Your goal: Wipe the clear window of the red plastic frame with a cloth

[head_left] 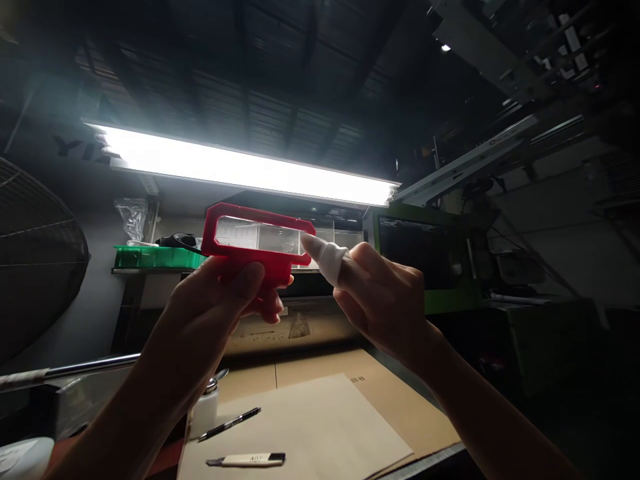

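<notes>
My left hand [220,293] is closed on the lower part of a red plastic frame [255,257], thumb in front. The frame is held up below the lamp, and its long opening shows the shelf behind; I cannot tell whether a clear pane fills it. My right hand [385,287] points its index finger at the frame's right end, where the fingertip appears to touch. A white covering [333,262] like a finger cot or cloth wraps that finger. The other right fingers are curled in, and what they may hold is hidden.
Above is a bright tube lamp [250,167]. Below lie a cardboard sheet [325,413], a pen [230,424], a utility knife [246,460] and a small white bottle [206,403]. A green tray [155,256] sits on the shelf; a large fan [35,253] stands left, a green machine [445,267] right.
</notes>
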### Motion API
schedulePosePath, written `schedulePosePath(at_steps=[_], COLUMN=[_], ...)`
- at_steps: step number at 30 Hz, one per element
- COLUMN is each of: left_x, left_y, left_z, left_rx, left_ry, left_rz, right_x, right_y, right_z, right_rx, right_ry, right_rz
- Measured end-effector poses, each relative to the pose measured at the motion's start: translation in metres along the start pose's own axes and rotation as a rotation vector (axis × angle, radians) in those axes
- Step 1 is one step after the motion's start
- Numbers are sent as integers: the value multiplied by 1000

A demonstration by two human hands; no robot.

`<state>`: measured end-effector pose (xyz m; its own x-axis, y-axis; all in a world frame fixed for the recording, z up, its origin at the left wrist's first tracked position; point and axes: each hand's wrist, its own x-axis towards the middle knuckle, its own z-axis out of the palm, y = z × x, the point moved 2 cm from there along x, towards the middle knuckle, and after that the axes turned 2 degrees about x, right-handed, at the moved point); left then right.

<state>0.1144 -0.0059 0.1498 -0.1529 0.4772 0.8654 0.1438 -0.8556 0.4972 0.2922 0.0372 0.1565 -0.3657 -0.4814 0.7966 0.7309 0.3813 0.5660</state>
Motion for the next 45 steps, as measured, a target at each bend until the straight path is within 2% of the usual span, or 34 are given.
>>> schedulePosePath(at_steps=[6,16,23,31,39,42,43,45], left_x=[1,4,5,3,5,5,5,5], left_y=[4,-3,-6,-2,-8,-8,-8,-6], left_z=[1,-5,-7,-7,-11,-11,-11,-11], left_rx=[9,39,41,4,23,14,3,-40], left_ry=[-30,-60,-81,-45,-60,-58,-56,-55], left_rz=[-52,-31,11,-33,-17,-18,-16,-10], right_x=[5,14,18,11,19,18,17,14], right_y=[0,-4,-8,-4,-11,-9,-8,-3], right_z=[-1,-1,3,0,5,5,5,5], right_rx=[-52,-121,-131,-75,-125,-22,70,365], right_ry=[3,-1,-51,35,-17,-18,-13,-4], right_rz=[-8,-44,-43,15,-27,18,74,274])
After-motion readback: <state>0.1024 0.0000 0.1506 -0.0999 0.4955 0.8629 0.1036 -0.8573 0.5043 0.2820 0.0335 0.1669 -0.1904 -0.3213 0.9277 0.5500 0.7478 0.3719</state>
